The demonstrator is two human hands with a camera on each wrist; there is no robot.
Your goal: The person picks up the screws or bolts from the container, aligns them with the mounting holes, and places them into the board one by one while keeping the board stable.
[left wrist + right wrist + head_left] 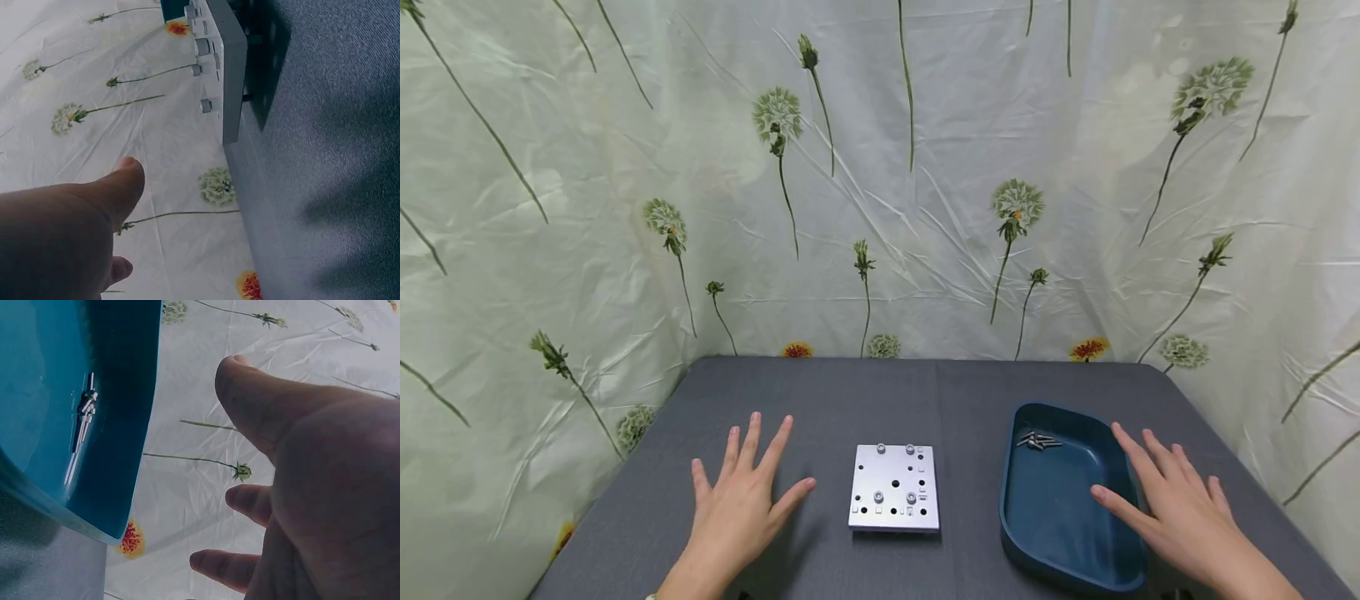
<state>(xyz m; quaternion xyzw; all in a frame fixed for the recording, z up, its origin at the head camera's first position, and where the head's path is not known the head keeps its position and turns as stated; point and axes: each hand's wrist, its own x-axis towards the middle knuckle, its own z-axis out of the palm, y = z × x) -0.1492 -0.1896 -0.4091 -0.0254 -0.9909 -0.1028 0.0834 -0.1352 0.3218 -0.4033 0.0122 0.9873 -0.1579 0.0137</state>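
A silver metal plate (895, 500) with drilled holes lies on the grey table, and several screws (878, 497) stand up from its top. In the left wrist view the plate (234, 75) appears edge-on, raised a little over the cloth on short pegs. My left hand (733, 512) is held to the left of the plate, fingers spread and straight, holding nothing. On the other side, my right hand (1183, 508) hovers over the right rim of a blue tray (1067, 550), its fingers spread and empty. Several loose screws (81, 425) lie in a small pile inside the tray.
A dark grey cloth covers the table (820, 392). Behind and around it hangs a pale curtain (925, 208) printed with dandelions. The tray's raised walls stand right of the plate, with a strip of bare cloth between them.
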